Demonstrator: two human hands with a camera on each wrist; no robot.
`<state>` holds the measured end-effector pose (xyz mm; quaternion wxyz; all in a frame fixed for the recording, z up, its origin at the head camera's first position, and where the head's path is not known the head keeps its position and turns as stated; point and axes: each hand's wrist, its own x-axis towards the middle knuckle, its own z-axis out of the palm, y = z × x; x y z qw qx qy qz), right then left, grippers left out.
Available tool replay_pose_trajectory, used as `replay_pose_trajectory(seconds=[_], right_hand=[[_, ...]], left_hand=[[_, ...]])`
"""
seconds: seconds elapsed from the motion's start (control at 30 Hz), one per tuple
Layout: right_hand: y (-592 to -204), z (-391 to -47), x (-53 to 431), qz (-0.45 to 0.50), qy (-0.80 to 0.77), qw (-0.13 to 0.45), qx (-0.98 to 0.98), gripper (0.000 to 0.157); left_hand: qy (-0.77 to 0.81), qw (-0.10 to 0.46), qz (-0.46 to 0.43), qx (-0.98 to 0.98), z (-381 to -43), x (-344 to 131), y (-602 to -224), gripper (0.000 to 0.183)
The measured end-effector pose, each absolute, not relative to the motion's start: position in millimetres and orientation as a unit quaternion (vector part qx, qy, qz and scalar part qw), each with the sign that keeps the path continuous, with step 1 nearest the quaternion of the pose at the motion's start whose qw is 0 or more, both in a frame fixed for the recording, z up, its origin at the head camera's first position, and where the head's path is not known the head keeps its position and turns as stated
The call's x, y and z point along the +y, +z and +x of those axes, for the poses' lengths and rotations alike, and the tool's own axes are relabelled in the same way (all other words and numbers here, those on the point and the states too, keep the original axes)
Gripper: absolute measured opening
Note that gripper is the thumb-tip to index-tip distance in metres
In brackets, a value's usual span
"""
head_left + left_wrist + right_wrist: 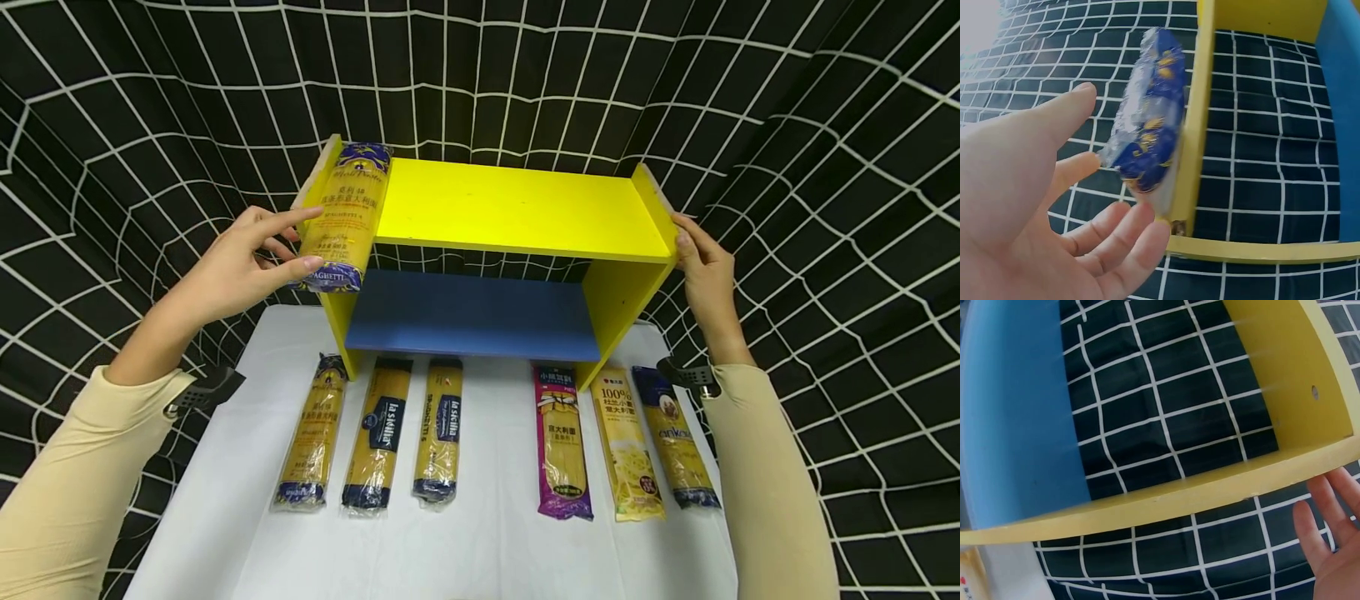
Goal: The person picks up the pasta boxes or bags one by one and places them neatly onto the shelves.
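A yellow-and-blue spaghetti pack lies on the left end of the yellow top board of a small shelf. My left hand is beside the pack, its thumb and index finger spread by the near end. In the left wrist view the thumb stands apart from the pack's blue end, and the other fingers are loosely bent below it. At the shelf's right side panel my right hand rests its fingertips against the outer face. The right wrist view shows those fingers fairly straight, partly hidden behind the yellow edge.
A blue lower board spans the shelf. On the white table in front lie three pasta packs at left, one a matching spaghetti pack, and three at right, including a purple-edged pack. Black grid cloth surrounds everything.
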<state>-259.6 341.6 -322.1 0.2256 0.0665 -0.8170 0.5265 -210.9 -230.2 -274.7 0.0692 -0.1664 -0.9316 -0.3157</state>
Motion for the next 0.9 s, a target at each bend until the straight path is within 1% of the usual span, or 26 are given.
replay_pose_trajectory(seconds=[0.23, 0.33, 0.47, 0.67, 0.9], right_hand=[[-322.3, -258.5, 340.8, 0.061, 0.522, 0.225, -0.82, 0.043], [-322.2, -258.5, 340.7, 0.064, 0.522, 0.226, -0.82, 0.043], [-322.4, -259.4, 340.6, 0.064, 0.521, 0.228, -0.82, 0.042], [-323.4, -261.2, 340.5, 0.064, 0.523, 0.227, -0.819, 0.043], [-323.5, -261.4, 340.1, 0.062, 0.524, 0.227, -0.819, 0.043]], left_hand=[[-0.333, 0.031, -0.16, -0.929, -207.3, -229.7, -292.3, 0.064], [-0.336, 0.027, -0.167, -0.926, -207.1, -230.8, -300.1, 0.064], [-0.35, 0.05, -0.167, -0.92, -209.1, -230.2, -309.5, 0.063], [-0.378, 0.1, -0.153, -0.908, -212.5, -224.8, -315.3, 0.058], [-0.392, 0.123, -0.139, -0.901, -215.1, -221.3, -314.8, 0.057]])
